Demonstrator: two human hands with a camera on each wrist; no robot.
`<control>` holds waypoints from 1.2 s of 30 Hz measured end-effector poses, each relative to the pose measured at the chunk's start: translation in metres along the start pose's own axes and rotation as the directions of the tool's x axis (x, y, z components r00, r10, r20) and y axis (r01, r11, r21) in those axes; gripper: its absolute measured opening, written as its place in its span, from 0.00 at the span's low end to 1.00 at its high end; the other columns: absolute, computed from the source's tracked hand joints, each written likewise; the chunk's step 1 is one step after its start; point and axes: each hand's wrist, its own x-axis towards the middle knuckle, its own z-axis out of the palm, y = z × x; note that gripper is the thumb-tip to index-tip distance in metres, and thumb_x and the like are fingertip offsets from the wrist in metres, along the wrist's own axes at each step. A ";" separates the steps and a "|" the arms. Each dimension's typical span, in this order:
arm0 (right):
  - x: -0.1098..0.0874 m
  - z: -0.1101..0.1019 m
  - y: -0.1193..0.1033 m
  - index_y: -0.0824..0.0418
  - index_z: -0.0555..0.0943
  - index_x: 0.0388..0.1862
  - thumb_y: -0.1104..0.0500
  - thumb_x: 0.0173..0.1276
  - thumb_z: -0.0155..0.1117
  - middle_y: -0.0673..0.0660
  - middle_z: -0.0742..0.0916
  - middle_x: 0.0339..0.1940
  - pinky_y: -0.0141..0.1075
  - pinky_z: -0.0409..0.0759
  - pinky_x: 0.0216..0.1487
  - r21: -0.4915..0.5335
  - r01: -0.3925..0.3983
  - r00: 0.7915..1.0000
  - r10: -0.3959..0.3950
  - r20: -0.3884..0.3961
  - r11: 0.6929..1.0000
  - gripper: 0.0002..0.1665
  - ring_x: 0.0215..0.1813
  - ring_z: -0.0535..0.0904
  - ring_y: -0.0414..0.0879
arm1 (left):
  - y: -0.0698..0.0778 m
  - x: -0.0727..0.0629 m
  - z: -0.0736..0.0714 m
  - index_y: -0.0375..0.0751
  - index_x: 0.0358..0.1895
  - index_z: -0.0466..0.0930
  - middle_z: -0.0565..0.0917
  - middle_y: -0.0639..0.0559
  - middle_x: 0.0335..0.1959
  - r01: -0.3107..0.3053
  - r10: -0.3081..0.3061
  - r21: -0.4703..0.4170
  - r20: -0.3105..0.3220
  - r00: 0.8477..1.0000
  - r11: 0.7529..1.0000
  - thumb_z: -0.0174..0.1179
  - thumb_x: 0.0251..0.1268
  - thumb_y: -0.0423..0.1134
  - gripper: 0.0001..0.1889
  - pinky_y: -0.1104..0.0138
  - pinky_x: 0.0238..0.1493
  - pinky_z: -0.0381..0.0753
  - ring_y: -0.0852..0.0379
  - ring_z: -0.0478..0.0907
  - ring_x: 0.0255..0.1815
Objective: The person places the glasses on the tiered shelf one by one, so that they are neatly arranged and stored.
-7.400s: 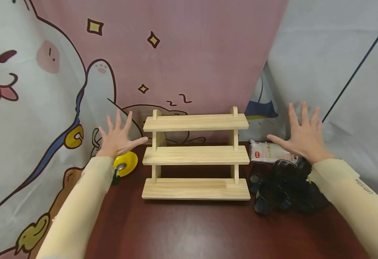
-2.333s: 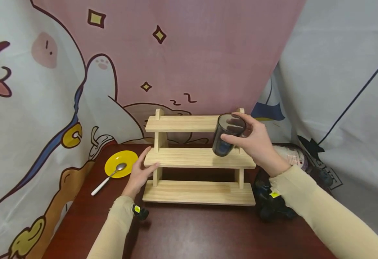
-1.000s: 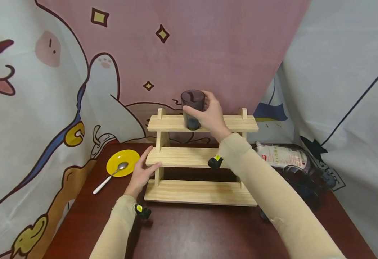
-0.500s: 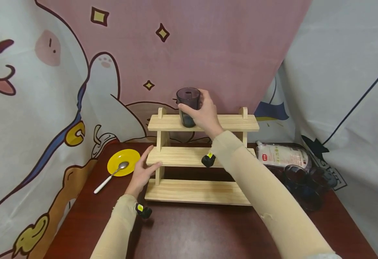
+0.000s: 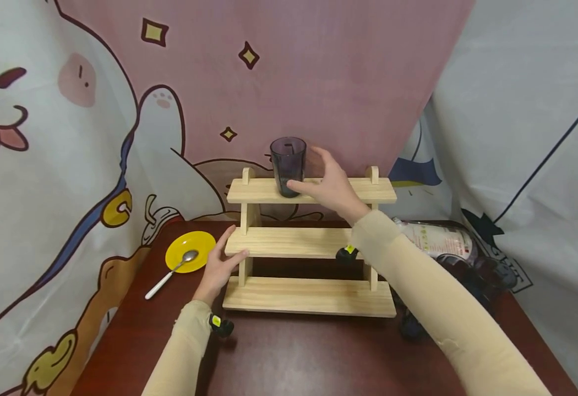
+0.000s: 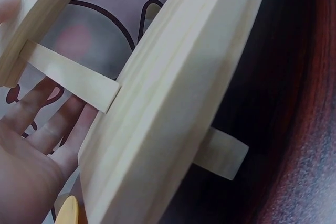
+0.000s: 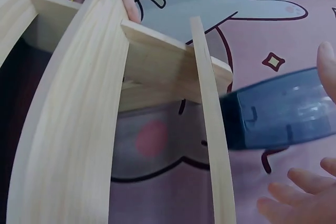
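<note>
A smoky dark tumbler stands upright on the top tier of a three-tier wooden display rack, left of its middle. My right hand is beside the tumbler with fingers and thumb spread; the right wrist view shows a gap between the fingers and the tumbler. With the left hand I hold the left end of the middle tier, thumb at its front edge and fingers behind. Seen from the left wrist, those fingers lie along the end of the board.
On the left, a yellow plate carries a spoon with a white handle. Several more dark tumblers stand at the right, partly behind my right sleeve, near a white printed pouch. A patterned curtain hangs behind the rack.
The right hand brought the tumbler left onto the top tier, then let go and drew slightly right. The left hand, raised and spread at first, took hold of the rack and stays there.
</note>
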 end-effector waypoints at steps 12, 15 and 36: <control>-0.041 -0.041 0.036 0.52 0.56 0.86 0.42 0.62 0.81 0.60 0.68 0.82 0.55 0.67 0.78 0.040 0.034 0.998 -0.036 0.051 0.999 0.61 0.81 0.64 0.60 | 0.002 -0.003 -0.001 0.71 0.81 0.62 0.67 0.51 0.80 -0.007 0.007 -0.011 -0.009 1.000 1.000 0.73 0.69 0.46 0.41 0.58 0.53 0.86 0.46 0.81 0.61; -0.054 -0.053 0.043 0.53 0.56 0.85 0.42 0.63 0.81 0.60 0.67 0.82 0.57 0.66 0.78 0.004 0.036 0.998 -0.036 0.051 0.999 0.61 0.81 0.64 0.61 | 0.003 -0.003 -0.001 0.72 0.81 0.62 0.68 0.51 0.79 -0.003 0.003 -0.016 -0.005 1.000 1.000 0.73 0.69 0.45 0.41 0.56 0.54 0.85 0.45 0.81 0.61; -0.152 -0.134 0.092 0.58 0.60 0.84 0.56 0.64 0.82 0.65 0.71 0.79 0.64 0.69 0.71 -0.200 0.057 0.994 -0.074 -0.080 0.978 0.56 0.76 0.68 0.68 | 0.000 -0.002 0.002 0.74 0.80 0.62 0.65 0.53 0.81 -0.009 0.009 -0.012 0.003 1.000 1.000 0.73 0.69 0.46 0.41 0.49 0.59 0.84 0.44 0.80 0.63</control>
